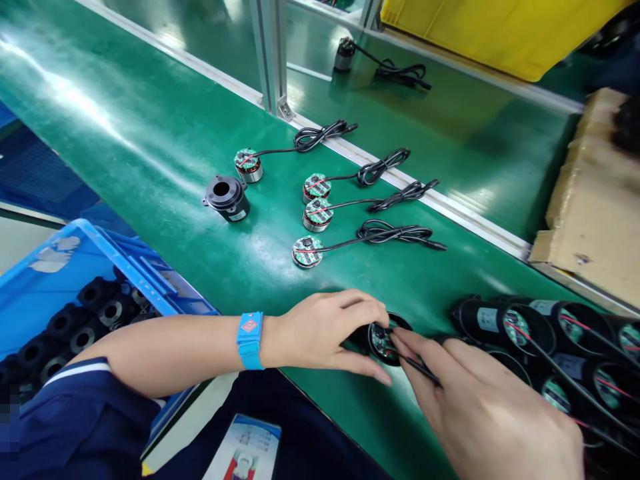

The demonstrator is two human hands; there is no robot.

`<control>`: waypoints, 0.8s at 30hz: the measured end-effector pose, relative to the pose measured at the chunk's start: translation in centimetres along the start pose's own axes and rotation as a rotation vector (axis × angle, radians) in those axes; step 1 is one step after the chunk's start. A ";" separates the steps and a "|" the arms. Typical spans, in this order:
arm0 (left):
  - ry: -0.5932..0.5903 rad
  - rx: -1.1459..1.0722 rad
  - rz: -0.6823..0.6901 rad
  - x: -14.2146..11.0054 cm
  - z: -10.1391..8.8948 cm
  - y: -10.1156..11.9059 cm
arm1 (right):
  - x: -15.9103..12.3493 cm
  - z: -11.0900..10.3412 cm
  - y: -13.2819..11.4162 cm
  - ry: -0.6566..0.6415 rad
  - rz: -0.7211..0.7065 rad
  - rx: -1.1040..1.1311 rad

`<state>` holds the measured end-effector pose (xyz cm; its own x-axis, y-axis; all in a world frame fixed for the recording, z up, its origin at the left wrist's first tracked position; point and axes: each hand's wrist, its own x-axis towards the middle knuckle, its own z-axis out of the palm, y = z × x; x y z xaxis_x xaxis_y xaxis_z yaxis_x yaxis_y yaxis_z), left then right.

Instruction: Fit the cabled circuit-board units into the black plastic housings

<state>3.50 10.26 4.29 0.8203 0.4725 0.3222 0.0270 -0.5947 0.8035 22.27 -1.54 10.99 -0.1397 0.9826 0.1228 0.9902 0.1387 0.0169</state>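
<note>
My left hand (327,330) is curled round a black round housing (385,340) lying on the green belt, with a green circuit board showing in its mouth. My right hand (480,407) pinches the black cable at that board, its fingertips touching the housing's opening. A blue strap (250,340) sits on my left wrist. Beyond my hands lie several round circuit-board parts with coiled black cables (307,252) (318,213) (316,187) (249,164). An empty black housing (227,197) stands left of them.
A blue crate (95,253) of black housings sits at the left, off the belt. Several finished housings with boards and wires (530,330) crowd the right. A cardboard box (595,200) and a yellow bin (500,27) are at the far right. An aluminium post (270,53) rises behind.
</note>
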 end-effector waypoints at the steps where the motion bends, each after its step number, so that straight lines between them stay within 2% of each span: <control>1: -0.004 -0.047 -0.032 0.2 -0.1 0.2 | 0.2 0.0 0.5 -0.035 -0.026 0.081; 4: -0.049 -0.135 -0.139 0.9 -0.8 1.1 | 1.1 0.0 2.0 -0.131 -0.111 0.270; 8: -0.152 -0.124 -0.178 2.0 -2.2 1.8 | 1.9 0.3 1.9 -0.089 -0.088 0.206; 11: -0.197 -0.011 -0.074 2.2 -2.5 1.3 | 1.6 0.4 0.8 -0.016 -0.049 0.110; 14: -0.159 0.205 0.150 1.5 -1.9 0.3 | 0.7 0.4 -0.1 0.039 -0.023 0.046; 16: -0.121 0.311 0.231 1.0 -1.4 -0.1 | 0.1 0.4 -0.3 0.064 -0.028 0.047; 20: -0.062 0.370 0.218 0.6 -0.9 0.0 | -0.3 0.6 0.1 0.095 -0.044 0.029; 24: -0.051 0.371 0.197 0.6 -0.8 0.1 | -0.5 1.4 0.6 0.084 -0.058 0.011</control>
<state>3.51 11.02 4.94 0.8573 0.2996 0.4187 0.0632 -0.8684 0.4919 22.98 -1.81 9.54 -0.1954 0.9590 0.2051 0.9804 0.1965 0.0150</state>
